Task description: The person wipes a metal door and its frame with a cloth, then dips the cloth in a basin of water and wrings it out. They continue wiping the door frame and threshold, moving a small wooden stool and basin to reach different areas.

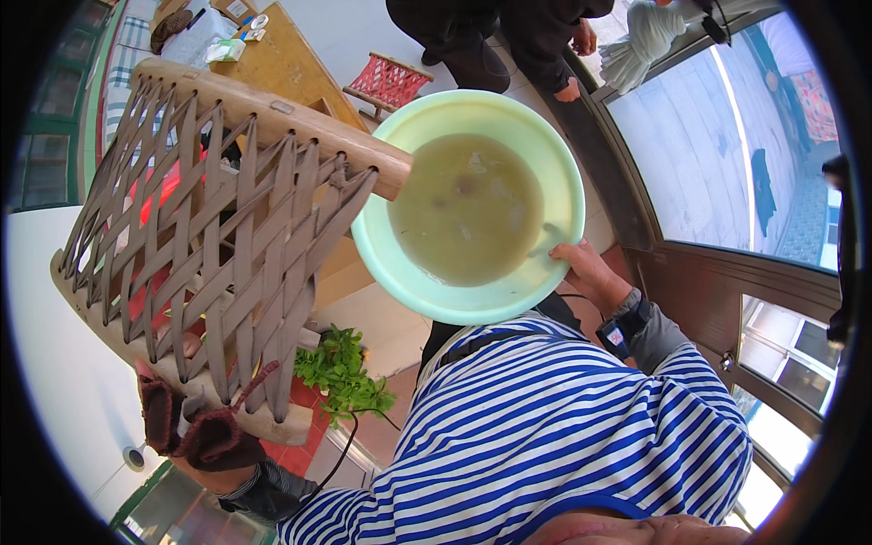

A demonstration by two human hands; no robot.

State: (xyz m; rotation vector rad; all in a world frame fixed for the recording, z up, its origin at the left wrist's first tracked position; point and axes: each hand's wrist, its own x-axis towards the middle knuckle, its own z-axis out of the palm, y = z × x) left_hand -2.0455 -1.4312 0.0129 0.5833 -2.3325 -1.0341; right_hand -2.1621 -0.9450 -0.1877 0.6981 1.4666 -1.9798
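My right hand (591, 274) grips the near-right rim of a pale green plastic basin (470, 306), thumb inside the edge. Murky yellowish water (470, 211) fills its lower part. My left hand (180, 342) holds the lower wooden rail of a folding stool (225, 231) with a seat of crisscrossed grey-brown straps; its fingers show partly through the straps. Brown cloth items (204, 436) with maroon trim hang at the same hand; what they are is unclear. The stool's upper rail (300, 119) overlaps the basin's left rim in view.
A person in dark clothes (456, 41) is beyond the basin, near a small red-strapped stool (390, 80). A wooden table (286, 54) stands at upper left. Below the strapped stool is a leafy plant (344, 378). A brown-framed glass door (722, 272) lies at right.
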